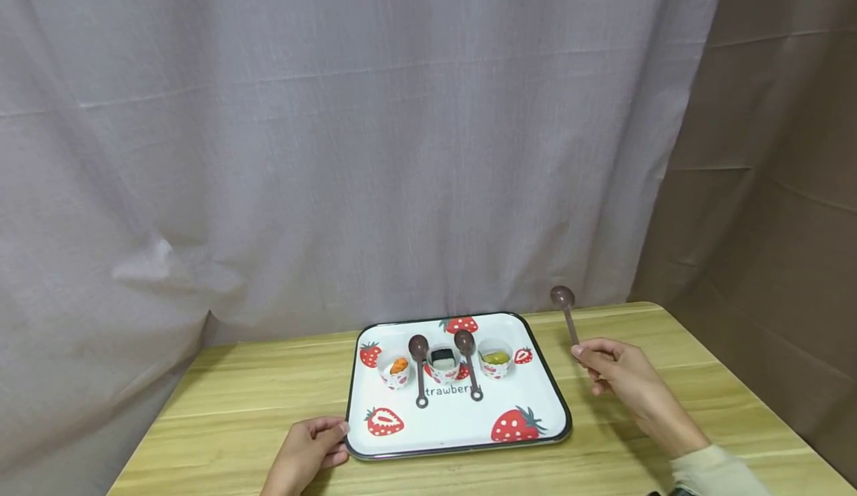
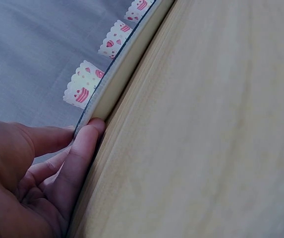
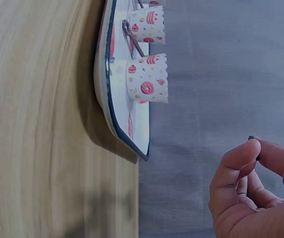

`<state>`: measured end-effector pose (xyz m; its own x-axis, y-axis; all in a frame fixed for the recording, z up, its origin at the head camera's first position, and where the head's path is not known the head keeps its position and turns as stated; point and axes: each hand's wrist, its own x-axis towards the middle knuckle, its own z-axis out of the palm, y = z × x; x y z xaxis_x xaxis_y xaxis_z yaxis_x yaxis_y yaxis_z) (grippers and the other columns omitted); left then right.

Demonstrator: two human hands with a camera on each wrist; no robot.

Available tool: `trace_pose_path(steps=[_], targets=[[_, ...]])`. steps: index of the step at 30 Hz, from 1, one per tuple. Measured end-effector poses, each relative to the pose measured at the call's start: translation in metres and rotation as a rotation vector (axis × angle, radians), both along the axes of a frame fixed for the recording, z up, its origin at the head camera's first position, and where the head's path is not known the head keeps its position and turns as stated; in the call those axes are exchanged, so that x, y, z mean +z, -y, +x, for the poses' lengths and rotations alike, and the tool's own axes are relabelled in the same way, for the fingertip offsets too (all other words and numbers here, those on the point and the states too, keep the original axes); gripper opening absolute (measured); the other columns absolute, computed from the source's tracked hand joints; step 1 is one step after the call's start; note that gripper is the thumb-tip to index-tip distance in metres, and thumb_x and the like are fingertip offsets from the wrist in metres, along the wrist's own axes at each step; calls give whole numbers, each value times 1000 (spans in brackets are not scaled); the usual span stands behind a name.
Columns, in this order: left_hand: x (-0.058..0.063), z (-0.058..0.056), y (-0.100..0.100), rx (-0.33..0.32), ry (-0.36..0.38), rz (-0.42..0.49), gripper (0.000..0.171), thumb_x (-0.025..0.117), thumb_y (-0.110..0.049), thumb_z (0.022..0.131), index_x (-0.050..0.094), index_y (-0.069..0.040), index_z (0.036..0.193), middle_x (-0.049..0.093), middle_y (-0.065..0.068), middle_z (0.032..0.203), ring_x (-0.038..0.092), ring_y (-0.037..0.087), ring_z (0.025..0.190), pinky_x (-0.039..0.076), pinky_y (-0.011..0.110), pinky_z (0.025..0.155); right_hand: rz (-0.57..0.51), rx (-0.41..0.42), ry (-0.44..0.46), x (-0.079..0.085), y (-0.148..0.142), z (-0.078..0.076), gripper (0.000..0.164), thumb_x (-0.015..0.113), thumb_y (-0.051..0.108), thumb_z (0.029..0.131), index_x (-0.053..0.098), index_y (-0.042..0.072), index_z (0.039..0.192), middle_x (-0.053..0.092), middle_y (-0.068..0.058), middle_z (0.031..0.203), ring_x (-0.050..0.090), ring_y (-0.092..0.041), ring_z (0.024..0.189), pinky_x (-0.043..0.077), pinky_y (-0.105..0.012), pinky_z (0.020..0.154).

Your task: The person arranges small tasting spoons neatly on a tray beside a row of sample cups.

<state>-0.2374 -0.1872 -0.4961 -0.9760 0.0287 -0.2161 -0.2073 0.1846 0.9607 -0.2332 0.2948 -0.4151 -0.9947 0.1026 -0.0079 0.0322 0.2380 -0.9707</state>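
Note:
My right hand pinches a brown spoon by the end of its handle, bowl up, to the right of the tray. In the right wrist view, only the handle's dark tip shows between thumb and finger. My left hand grips the front left corner of a white strawberry-print tray, thumb at the rim. Two more brown spoons lie on the tray: a left spoon and a right spoon, between paper cups. The left cup holds something orange, the middle cup something black and white, the right cup something green.
The tray sits on a light wooden table. A grey curtain hangs just behind the table, and a brown curtain hangs along the right side.

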Motion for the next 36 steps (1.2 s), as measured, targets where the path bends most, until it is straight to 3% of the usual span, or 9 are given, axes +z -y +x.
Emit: trace_pose_path(steps=[4, 12, 22, 31, 36], targets=[[1, 0, 1, 7, 11, -6, 33, 64, -8, 105, 64, 19, 126, 71, 8, 93, 69, 10, 77, 66, 25, 70, -6, -1, 15, -4, 6, -3, 19, 70, 16, 103, 70, -1, 113, 63, 3, 83, 58, -9, 68, 59, -23, 58], [-2, -1, -2, 25, 5, -14, 33, 65, -7, 105, 64, 19, 124, 71, 8, 92, 68, 11, 76, 66, 25, 69, -7, 24, 25, -12, 10, -10, 30, 70, 12, 103, 66, -12, 120, 67, 1, 85, 62, -9, 62, 61, -23, 58], [-2, 0, -1, 7, -8, 10, 33, 64, -6, 105, 63, 21, 125, 70, 9, 93, 68, 11, 77, 66, 24, 69, 7, 53, 57, -18, 16, -19, 32, 66, 7, 104, 62, -18, 123, 69, -4, 86, 61, -9, 69, 65, -26, 62], [-1, 0, -1, 13, 7, -2, 33, 64, -7, 105, 63, 20, 125, 71, 9, 93, 68, 11, 77, 66, 24, 69, 43, 109, 37, -24, 23, -26, 28, 59, -1, 105, 60, -25, 119, 71, -7, 84, 61, -9, 69, 65, -26, 60], [-1, 0, -2, 29, 4, 4, 32, 64, -6, 105, 64, 19, 124, 71, 9, 93, 69, 11, 77, 66, 25, 69, 98, 114, 32, -26, 28, -28, 23, 57, -3, 104, 64, -22, 114, 70, -9, 84, 60, -12, 69, 65, -27, 59]])
